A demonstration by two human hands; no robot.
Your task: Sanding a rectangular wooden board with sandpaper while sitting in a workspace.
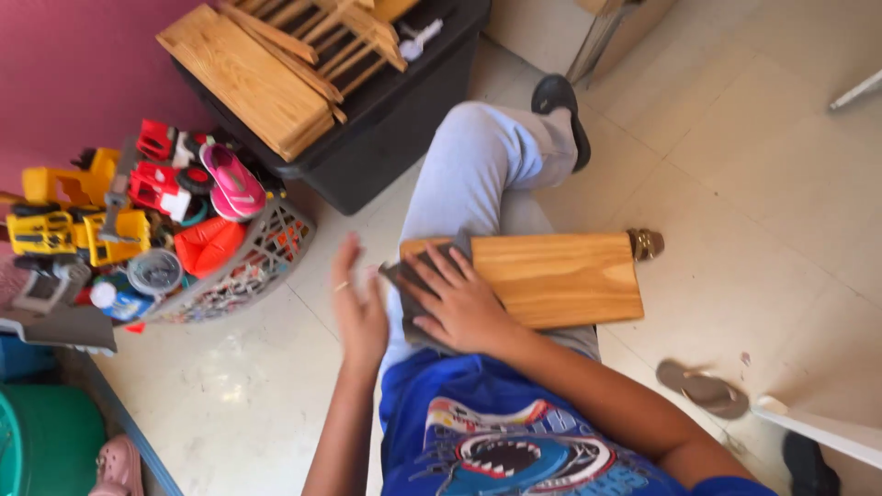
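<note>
Right hand (457, 306): lies flat with fingers spread, pressing a grey cloth (413, 294) onto the near end of a wooden board (560, 278); not closed around anything.
Left hand (358, 308): raised just beside the cloth, blurred, fingers straight and apart, holding nothing.
Wooden board: lies across the person's lap, over the grey trouser leg (469, 174); a small brass-coloured piece (646, 243) sits at its far end.
Cloth: under the right hand, at the board's near edge.
Surroundings: a basket of toys (266, 253) on the tiled floor (753, 184) to the left; wooden panels (248, 78) on a black bin (395, 119) ahead; a sandal (703, 388) on the floor.
</note>
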